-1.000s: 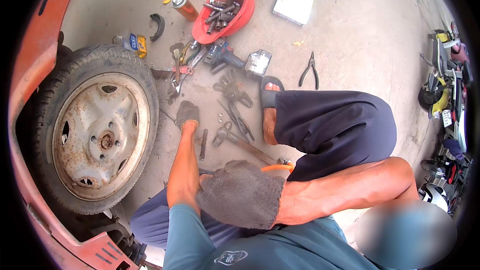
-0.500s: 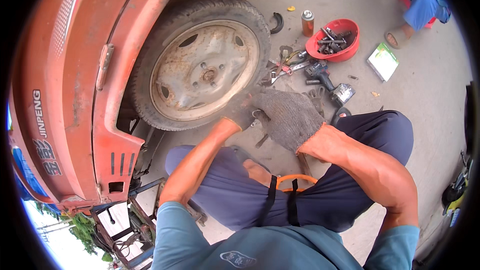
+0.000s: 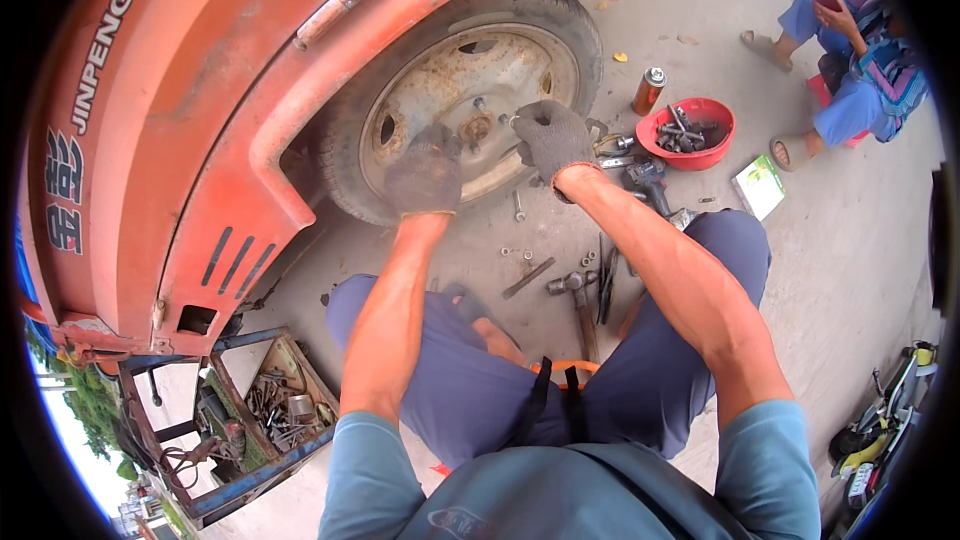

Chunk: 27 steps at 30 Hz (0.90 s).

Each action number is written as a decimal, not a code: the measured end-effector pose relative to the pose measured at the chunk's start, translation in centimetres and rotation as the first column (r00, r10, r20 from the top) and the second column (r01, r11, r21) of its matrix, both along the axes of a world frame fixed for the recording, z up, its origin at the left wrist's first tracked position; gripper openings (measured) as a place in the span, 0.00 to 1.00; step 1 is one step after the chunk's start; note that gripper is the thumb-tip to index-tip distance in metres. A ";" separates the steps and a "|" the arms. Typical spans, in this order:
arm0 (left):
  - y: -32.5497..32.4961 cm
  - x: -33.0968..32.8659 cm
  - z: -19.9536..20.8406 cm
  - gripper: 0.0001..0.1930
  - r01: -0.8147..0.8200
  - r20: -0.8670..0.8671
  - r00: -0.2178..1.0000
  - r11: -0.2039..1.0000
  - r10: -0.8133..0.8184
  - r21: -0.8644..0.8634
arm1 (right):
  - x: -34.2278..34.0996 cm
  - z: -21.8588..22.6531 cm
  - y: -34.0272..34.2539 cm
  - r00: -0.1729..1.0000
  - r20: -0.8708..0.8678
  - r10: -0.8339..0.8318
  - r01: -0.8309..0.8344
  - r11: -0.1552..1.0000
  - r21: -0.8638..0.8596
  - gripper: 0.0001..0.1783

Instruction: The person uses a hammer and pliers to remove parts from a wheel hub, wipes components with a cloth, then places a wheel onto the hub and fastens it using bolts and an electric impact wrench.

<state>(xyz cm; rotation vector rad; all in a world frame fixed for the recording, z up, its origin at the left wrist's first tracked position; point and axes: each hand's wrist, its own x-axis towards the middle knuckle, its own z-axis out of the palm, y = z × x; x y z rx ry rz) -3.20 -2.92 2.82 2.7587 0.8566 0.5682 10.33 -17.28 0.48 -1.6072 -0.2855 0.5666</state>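
Note:
Both my hands wear grey knit gloves and are raised at the rusty, pale wheel (image 3: 430,90) of a red vehicle. My left hand (image 3: 425,175) is in front of the rim, left of the hub (image 3: 473,127); its fingers are blurred and turned toward the wheel, so their grip is hidden. My right hand (image 3: 557,138), over the rim's right side, has its fingers pinched around a small metal nut (image 3: 515,121). At least one stud (image 3: 478,102) shows by the hub.
On the ground lie a hammer (image 3: 574,285), a flat bar (image 3: 528,278), a small wrench (image 3: 519,205) and several nuts (image 3: 588,259). Farther right are a power tool (image 3: 648,182), a red helmet (image 3: 716,152) full of sockets and a spray can (image 3: 649,90). Another person (image 3: 850,60) sits beyond.
My hands have moved apart and up to the wheel from together over the ground. The view has shifted, revealing the hammer, loose nuts and tool tray.

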 end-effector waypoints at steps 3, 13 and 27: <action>0.1 -0.3 0.6 0.13 -0.044 -0.098 0.994 0.999 0.045 0.015 | -0.9 0.5 3.2 0.994 -0.089 -0.066 0.074 0.993 0.092 0.18; 1.3 -1.0 -0.6 0.13 0.047 -0.066 0.997 0.998 -0.044 0.052 | -0.6 -3.5 8.1 0.983 0.005 -0.182 0.182 0.982 -0.047 0.21; 1.6 -0.6 -3.0 0.06 0.122 -0.014 0.992 0.958 -0.123 0.259 | -2.6 0.7 8.2 0.965 0.085 -0.247 0.258 0.951 -0.171 0.21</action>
